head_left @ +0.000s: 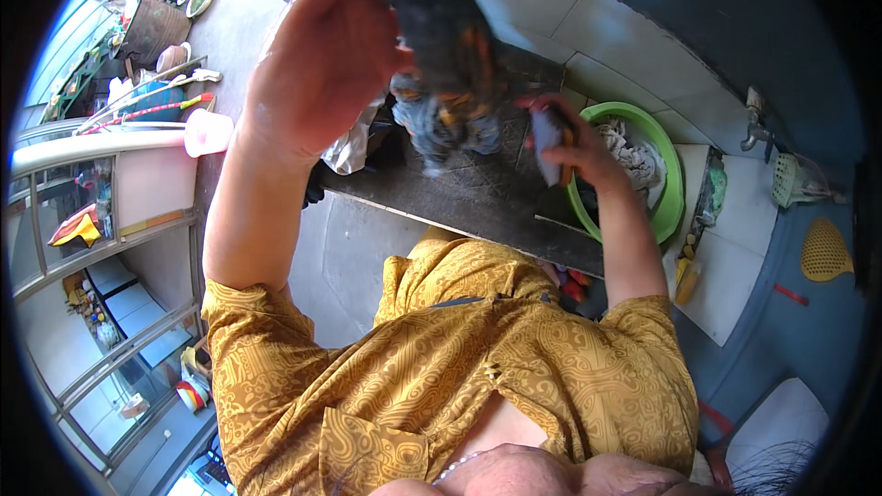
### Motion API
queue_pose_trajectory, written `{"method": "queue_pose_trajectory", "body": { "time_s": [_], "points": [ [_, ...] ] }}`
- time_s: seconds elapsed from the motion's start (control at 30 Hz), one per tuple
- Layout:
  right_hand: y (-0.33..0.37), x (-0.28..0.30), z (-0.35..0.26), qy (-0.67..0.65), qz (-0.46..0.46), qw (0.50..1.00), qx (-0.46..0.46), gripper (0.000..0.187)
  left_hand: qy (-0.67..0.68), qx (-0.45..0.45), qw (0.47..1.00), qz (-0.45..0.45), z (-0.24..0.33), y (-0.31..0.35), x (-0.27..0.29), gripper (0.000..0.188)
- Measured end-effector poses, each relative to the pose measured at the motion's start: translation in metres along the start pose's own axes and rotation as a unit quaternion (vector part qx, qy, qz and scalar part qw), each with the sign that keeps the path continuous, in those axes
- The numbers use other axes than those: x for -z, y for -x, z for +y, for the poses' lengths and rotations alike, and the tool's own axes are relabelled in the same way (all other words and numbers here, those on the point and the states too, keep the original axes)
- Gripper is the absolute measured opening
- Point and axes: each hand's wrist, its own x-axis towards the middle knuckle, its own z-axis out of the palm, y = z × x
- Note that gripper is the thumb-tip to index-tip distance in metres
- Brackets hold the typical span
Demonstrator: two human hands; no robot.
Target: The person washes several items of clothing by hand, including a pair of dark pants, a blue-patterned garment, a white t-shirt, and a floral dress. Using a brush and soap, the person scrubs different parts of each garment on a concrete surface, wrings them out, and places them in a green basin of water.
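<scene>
Raised high at the upper left, my left hand [322,64] is closed at the fingertips on a wet dark-grey cloth [446,28] with orange patches. The cloth hangs bunched over a dark slab [413,207], and its lower end is smeared by motion. Lower and to the right, my right hand [593,156] wraps round a small greyish-purple oblong block [551,142] with an orange edge; blur hides its exact kind. Just beyond that hand stands a green basin [675,174], with pale wet cloth [634,161] inside. A white crumpled piece [347,152] lies at the slab's left.
A tap [755,119] juts from the right wall, near a pale green basket [788,179]. Yellow-handled items [687,280] lie on the ledge beside the basin. At left are a pink cup [208,133], sticks and a large brown pot [158,29].
</scene>
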Motion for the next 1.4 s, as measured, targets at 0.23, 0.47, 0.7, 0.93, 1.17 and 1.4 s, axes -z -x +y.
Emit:
{"method": "queue_pose_trajectory", "body": {
  "time_s": [0.23, 0.47, 0.7, 0.93, 1.17, 1.4],
  "points": [
    [0.041, -0.004, 0.027, -0.034, 0.027, 0.998, 0.047, 0.064, 0.013, -0.041, 0.988, -0.146, -0.013, -0.001, -0.049, 0.051],
    [0.049, -0.013, 0.037, 0.246, 0.024, 0.963, 0.111, 0.056, -0.004, -0.145, 0.973, -0.181, -0.02, 0.003, -0.068, 0.051],
    [0.063, 0.016, -0.062, 0.167, 0.167, 0.963, 0.129, 0.05, 0.011, -0.132, 0.983, -0.126, 0.022, 0.017, -0.038, 0.033],
    [0.08, 0.018, -0.153, 0.186, 0.234, 0.923, 0.241, 0.051, 0.05, -0.123, 0.988, -0.076, 0.037, 0.01, 0.028, 0.031],
    [0.083, 0.008, -0.239, 0.257, 0.239, 0.905, 0.239, 0.044, 0.152, -0.151, 0.959, 0.186, 0.062, -0.001, 0.117, 0.022],
    [0.087, -0.014, -0.246, 0.4, 0.197, 0.879, 0.169, 0.043, 0.038, -0.248, 0.916, 0.312, 0.077, 0.02, 0.118, 0.027]
  ]
}}
